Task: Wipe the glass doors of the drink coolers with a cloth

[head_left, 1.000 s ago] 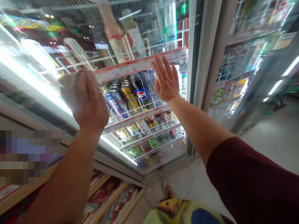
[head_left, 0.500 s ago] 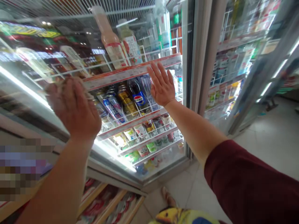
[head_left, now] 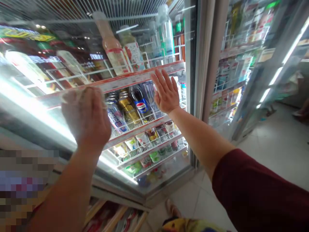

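Observation:
My left hand (head_left: 90,124) is pressed over a pale cloth (head_left: 78,92) on the glass door (head_left: 166,178) of a drinks fridge. The cloth is blurred, and its edge shows around my fingers. To the right, my right hand (head_left: 167,93) lies flat on the same glass with its fingers spread, holding nothing. Behind the glass, between my hands, are a Pepsi bottle (head_left: 141,103) and gold cans (head_left: 129,108) on a wire shelf. A tall pinkish bottle (head_left: 114,53) leans on the shelf above.
A second glass-fronted fridge (head_left: 229,74) stands at right, past a grey metal frame (head_left: 205,64). Wooden-edged racks (head_left: 116,214) with packets are at lower left. Pale floor tiles (head_left: 256,154) lie at right. A foot (head_left: 172,207) and yellow patterned fabric (head_left: 188,224) show at the bottom.
My left hand has slid with the cloth to the right and a little down across the glass. My right hand stays flat on the glass. The view has shifted slightly.

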A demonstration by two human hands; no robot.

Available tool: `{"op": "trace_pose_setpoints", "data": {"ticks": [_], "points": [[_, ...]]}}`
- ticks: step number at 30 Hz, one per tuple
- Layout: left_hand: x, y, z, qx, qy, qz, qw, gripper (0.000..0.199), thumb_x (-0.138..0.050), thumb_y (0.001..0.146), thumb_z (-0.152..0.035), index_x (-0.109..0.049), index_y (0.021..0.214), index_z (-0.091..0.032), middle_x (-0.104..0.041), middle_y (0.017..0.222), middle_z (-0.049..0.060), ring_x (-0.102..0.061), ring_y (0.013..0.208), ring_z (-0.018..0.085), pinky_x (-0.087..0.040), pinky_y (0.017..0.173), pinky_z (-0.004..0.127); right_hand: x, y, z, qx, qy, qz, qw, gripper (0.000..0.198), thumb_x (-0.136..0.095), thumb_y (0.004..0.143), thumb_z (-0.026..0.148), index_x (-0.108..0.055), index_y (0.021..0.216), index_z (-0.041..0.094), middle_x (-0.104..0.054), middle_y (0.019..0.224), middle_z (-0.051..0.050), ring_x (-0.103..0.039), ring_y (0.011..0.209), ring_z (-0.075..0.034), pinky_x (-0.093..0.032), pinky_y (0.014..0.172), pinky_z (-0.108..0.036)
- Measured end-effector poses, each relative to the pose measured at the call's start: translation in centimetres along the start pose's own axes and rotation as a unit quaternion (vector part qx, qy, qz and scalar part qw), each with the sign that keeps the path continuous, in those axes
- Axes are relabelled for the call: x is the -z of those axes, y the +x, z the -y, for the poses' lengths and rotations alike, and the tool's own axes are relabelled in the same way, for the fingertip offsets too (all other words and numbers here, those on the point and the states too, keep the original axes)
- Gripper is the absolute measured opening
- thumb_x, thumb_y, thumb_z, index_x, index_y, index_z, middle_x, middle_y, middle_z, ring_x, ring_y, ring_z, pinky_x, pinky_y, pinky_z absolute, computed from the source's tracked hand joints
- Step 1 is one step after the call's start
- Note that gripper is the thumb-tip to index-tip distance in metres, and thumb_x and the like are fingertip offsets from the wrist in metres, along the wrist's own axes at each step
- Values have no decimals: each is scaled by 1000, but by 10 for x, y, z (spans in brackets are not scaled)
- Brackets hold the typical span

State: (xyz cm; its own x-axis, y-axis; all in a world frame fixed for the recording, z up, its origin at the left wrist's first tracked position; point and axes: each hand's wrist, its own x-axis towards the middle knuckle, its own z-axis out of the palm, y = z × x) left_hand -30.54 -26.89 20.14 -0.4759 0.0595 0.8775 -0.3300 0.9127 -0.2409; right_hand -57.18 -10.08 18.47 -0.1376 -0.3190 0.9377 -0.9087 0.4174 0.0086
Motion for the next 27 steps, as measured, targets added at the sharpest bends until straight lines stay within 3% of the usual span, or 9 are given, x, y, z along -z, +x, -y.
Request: {"op": "trace_pose_setpoints", "data": {"ticks": [3, 7, 9, 12, 16, 19, 23, 25, 27], "points": [[-1, -8, -3, 37, 10, -26, 999, 70, -40, 110, -34, -19, 174, -17, -20, 181, 12, -6, 168, 45, -13, 133, 77, 3, 0, 2, -9, 6, -5, 1000, 71, -29, 104, 21, -25, 175, 26, -36, 179, -1, -18, 171, -26, -15, 140, -60], [-30, -56, -23, -102, -1, 23, 995, 72, -50, 104, -20, -31, 173, -25, -46, 169, 12, -17, 168, 37, -28, 135, 68, 7, -1, 5, -13, 0, -5, 1000, 69, -29, 105, 23, -28, 174, 27, -38, 178, 0, -20, 171, -25, -19, 140, -59], [-31, -61, -19, -130, -6, 47, 990, 71, -56, 102, -20, -38, 170, -33, -56, 162, 8, -26, 166, 34, -30, 136, 64, 9, -1, 6, -15, -3, -2, 1000, 68, -29, 106, 24, -29, 174, 27, -38, 178, 0, -20, 171, -25, -20, 140, -58], [-5, -33, 3, -42, 10, 8, 999, 69, -53, 108, -33, -30, 173, -28, -44, 170, 14, -26, 165, 42, -24, 132, 77, 11, 0, 6, -15, 3, 5, 1000, 67, -30, 107, 27, -26, 174, 29, -38, 178, 0, -19, 171, -25, -18, 140, -59], [22, 2, 14, 55, 40, -45, 997, 60, -29, 117, -33, -19, 170, -8, -24, 173, 32, -15, 163, 52, -27, 99, 92, 12, 1, 6, -20, 9, 16, 1000, 69, -31, 106, 25, -25, 175, 29, -37, 179, 0, -17, 171, -26, -17, 140, -61], [1, -20, -12, 45, -1, -52, 998, 68, -42, 112, -29, -18, 175, -16, -29, 175, 25, -13, 166, 47, -21, 126, 85, 11, 1, 8, -21, 2, 14, 1000, 70, -31, 104, 21, -27, 174, 27, -36, 179, 0, -19, 171, -26, -18, 140, -59], [-38, -60, -38, -140, -29, 27, 989, 78, -55, 102, -14, -29, 173, -36, -54, 164, 4, -26, 166, 30, -21, 141, 57, 11, 1, 10, -22, -7, 8, 1000, 71, -31, 104, 20, -26, 175, 28, -37, 179, 0, -20, 171, -26, -19, 140, -58], [-36, -51, -29, -167, -2, 36, 985, 76, -58, 102, -19, -33, 171, -37, -58, 160, 4, -35, 163, 32, -23, 139, 62, 11, 1, 10, -23, -13, 10, 1000, 72, -32, 104, 21, -25, 175, 28, -37, 179, 0, -20, 171, -26, -20, 140, -58], [-20, -21, -11, -109, 27, 11, 994, 71, -55, 105, -29, -30, 172, -34, -52, 166, 7, -33, 162, 40, -25, 134, 74, 11, 1, 10, -24, -21, 11, 999, 71, -32, 105, 21, -26, 175, 29, -37, 178, 0, -20, 171, -25, -20, 140, -57]]}}
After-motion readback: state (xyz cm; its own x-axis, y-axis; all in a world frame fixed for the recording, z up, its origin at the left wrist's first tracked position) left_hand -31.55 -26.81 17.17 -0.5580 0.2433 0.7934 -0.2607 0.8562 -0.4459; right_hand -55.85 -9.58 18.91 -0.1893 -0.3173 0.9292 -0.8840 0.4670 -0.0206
